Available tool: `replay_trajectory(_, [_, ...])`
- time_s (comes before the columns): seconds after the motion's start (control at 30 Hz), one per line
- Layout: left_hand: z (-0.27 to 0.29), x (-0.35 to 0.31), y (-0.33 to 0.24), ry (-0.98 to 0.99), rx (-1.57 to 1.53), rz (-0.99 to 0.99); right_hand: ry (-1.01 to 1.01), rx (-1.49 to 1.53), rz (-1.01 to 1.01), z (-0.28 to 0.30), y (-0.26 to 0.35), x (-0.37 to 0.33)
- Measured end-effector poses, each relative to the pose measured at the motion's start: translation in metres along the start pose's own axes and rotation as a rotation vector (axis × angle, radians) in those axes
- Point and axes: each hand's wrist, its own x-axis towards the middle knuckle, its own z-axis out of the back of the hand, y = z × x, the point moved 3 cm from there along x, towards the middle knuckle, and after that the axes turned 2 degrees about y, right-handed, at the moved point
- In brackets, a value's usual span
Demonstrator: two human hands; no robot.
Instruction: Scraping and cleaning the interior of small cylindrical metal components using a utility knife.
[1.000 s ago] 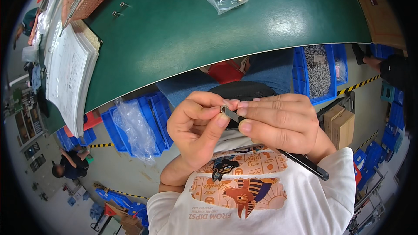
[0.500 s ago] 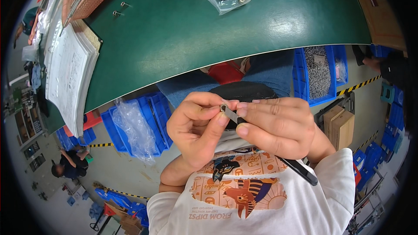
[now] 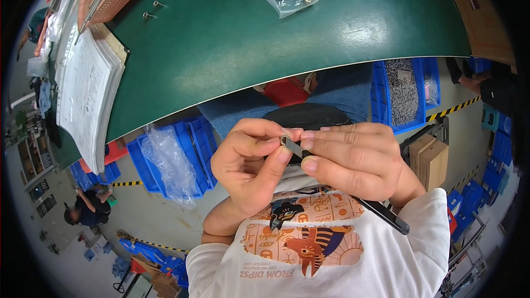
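In front of my chest, my left hand (image 3: 245,165) pinches a small shiny metal piece (image 3: 284,138) between thumb and fingertips. The fingers cover most of it, so its full shape is hidden. My right hand (image 3: 356,160) is closed around a slim black-handled knife (image 3: 386,218), its handle end sticking out below the palm. The knife's flat silver blade points toward my left hand and meets the metal piece at its rim. The fingertips of both hands touch or nearly touch above the blade.
On the green table (image 3: 248,44) lie a clear bag (image 3: 281,8) of metal cylinders and two small metal parts (image 3: 152,10). A thick paper binder (image 3: 91,94) stands at the left. Blue bins (image 3: 171,154) flank my legs; one at right holds many small parts (image 3: 403,94).
The knife has tilted slightly, its handle end shifting a little to the right. The metal piece and left fingertips have moved slightly. Both grips stay the same.
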Motion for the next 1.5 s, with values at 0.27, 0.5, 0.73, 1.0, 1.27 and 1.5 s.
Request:
replay_trajectory(0.27, [0.002, 0.000, 0.000, -0.019, 0.012, 0.008, 0.029, -0.140, 0.056, -0.003, 0.003, -0.001])
replay_trajectory(0.5, [0.000, -0.001, 0.001, 0.025, 0.092, 0.003, 0.092, 0.134, -0.113, 0.005, -0.004, -0.002])
replay_trajectory(0.73, [0.012, 0.017, 0.000, -0.037, 0.293, -0.180, -0.072, 0.149, -0.462, 0.019, -0.010, -0.004])
replay_trajectory(1.0, [0.030, 0.069, -0.002, 0.147, 1.145, -0.578, 0.087, 0.336, -0.490, 0.006, -0.023, -0.009])
replay_trajectory(1.27, [0.029, 0.073, -0.009, 0.183, 1.165, -0.409, 0.079, 1.190, -0.827, 0.009, -0.036, -0.026])
replay_trajectory(1.5, [0.029, 0.075, -0.013, 0.295, 1.163, -0.351, 0.053, 0.394, -0.862, 0.002, -0.040, -0.024])
